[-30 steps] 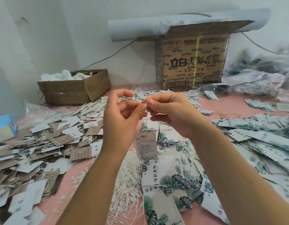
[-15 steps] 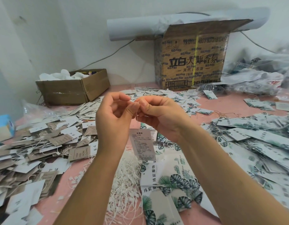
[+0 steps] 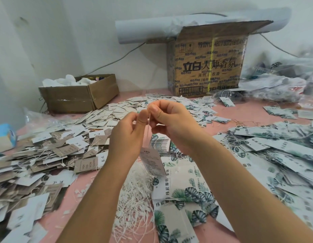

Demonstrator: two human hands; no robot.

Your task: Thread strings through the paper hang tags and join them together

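My left hand point(image 3: 127, 135) and my right hand point(image 3: 171, 125) meet above the pink table point(image 3: 240, 114), fingertips together. Both pinch the top of a thin white string point(image 3: 148, 130) that runs down between them. A small grey printed hang tag point(image 3: 152, 161) dangles from that string, tilted, below my hands. Under it lies a heap of loose white strings point(image 3: 134, 199). Long leaf-print tags point(image 3: 187, 186) lie in front of me, and a wide pile of brown and white tags point(image 3: 52, 153) covers the left side.
A low open cardboard box point(image 3: 78, 95) with white stuffing stands at the back left. A tall printed carton point(image 3: 206, 67) stands at the back, a paper roll point(image 3: 143, 27) behind it. Plastic bags point(image 3: 278, 85) fill the back right. More leaf-print tags point(image 3: 275, 151) spread on the right.
My hands have lowered a little and stayed pinched together; the hanging tag has dropped lower on the string and swung to a tilt.
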